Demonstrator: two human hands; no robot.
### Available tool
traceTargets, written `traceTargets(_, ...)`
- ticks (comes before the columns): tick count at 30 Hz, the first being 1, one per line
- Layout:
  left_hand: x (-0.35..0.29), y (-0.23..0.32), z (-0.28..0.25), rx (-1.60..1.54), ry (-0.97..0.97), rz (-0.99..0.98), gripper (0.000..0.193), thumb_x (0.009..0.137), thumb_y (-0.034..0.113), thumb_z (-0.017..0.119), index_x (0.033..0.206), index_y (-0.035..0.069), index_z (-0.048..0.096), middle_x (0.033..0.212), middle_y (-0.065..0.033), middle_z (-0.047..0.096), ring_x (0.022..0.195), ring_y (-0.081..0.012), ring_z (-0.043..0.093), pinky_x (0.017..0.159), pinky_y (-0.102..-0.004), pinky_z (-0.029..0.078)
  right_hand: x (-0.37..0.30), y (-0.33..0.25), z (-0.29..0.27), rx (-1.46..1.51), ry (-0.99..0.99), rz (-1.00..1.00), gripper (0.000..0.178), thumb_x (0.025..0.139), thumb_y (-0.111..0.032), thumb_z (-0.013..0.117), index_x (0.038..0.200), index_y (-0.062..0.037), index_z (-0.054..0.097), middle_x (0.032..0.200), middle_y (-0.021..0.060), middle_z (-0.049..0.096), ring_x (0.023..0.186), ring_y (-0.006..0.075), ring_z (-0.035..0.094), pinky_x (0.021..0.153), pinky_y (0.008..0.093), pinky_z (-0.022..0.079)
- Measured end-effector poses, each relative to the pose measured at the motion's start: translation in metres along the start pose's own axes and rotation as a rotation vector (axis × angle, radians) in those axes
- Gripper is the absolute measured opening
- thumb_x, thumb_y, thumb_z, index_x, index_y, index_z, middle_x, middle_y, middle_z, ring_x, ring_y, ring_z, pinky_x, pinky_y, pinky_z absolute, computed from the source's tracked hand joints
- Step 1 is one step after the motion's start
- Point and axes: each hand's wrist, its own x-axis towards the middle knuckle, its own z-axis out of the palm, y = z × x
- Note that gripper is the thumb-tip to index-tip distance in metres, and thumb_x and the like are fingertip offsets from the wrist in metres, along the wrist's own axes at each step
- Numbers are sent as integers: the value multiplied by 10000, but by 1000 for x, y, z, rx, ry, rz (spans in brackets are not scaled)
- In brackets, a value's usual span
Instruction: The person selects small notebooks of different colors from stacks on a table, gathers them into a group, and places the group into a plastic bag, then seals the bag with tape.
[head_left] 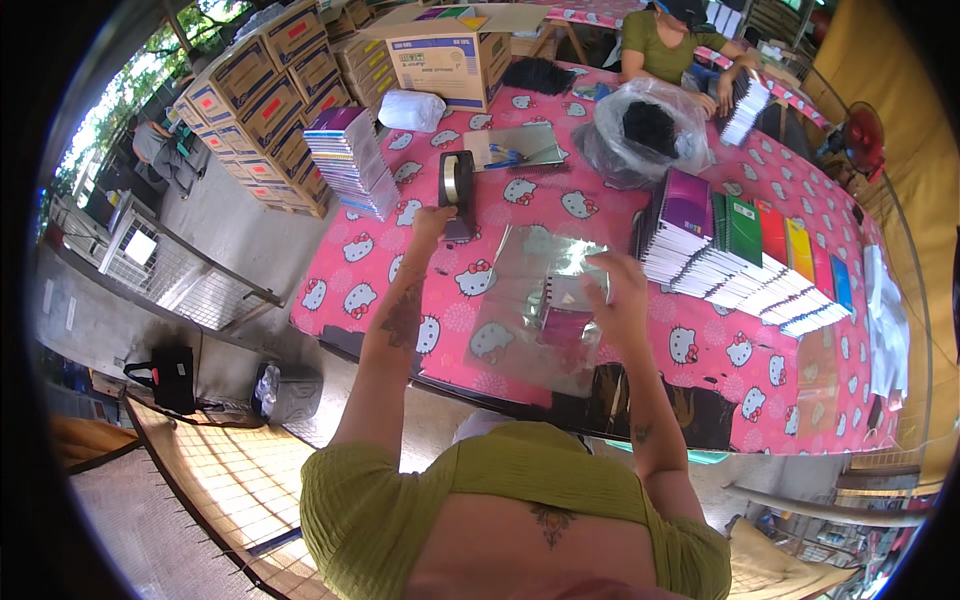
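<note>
My left hand (434, 221) is closed at the near end of a black tape dispenser (457, 205), which carries a roll of tape. Whether the fingers also pinch a strip of tape cannot be told. In front of me a clear plastic bag (510, 345) lies flat, shiny with glare. Inside or beneath the plastic shows a spiral notebook (568, 325) with a purple lower part. Over the right edge of that bag hovers my right hand (622, 297), thumb and fingers bent and apart, with nothing plainly in them.
Stacked notebooks (352, 165) stand on the far left, and long rows of notebooks (735, 265) on the right. Scissors with blue handles (508, 155) lie beyond the dispenser. A cardboard box (440, 70) and a large plastic bag (645, 130) stand farther back. Across the table sits another person (665, 50).
</note>
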Motion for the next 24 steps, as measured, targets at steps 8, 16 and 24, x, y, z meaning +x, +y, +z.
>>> traceTargets(8, -25, -34, 26, 426, 287, 444, 186, 833, 129, 669, 986, 37, 723, 849, -160, 733, 773, -247, 717, 662, -373, 538, -11, -10, 19, -253, -393, 83, 341, 827, -250, 724, 1138, -133, 645, 940, 19, 719, 915, 248, 665, 942, 437, 395)
traceTargets(16, -94, 11, 12, -65, -921, 788, 257, 891, 198, 674, 1122, 88, 702, 891, -59, 678, 821, -171, 664, 723, -318, 528, -6, -42, 15, -414, -272, 101, 276, 845, -348, 723, 1032, -146, 733, 974, 46, 728, 933, 252, 658, 1027, 495, 328)
traceTargets(24, -141, 54, 62, 263, -950, 1103, 208, 861, 69, 735, 1063, 119, 746, 1043, -20, 601, 1122, -181, 542, 948, -338, 423, 3, -42, 16, -402, -423, 126, 370, 804, -403, 738, 1073, -149, 717, 1011, 61, 699, 1039, 249, 623, 1004, 516, 345)
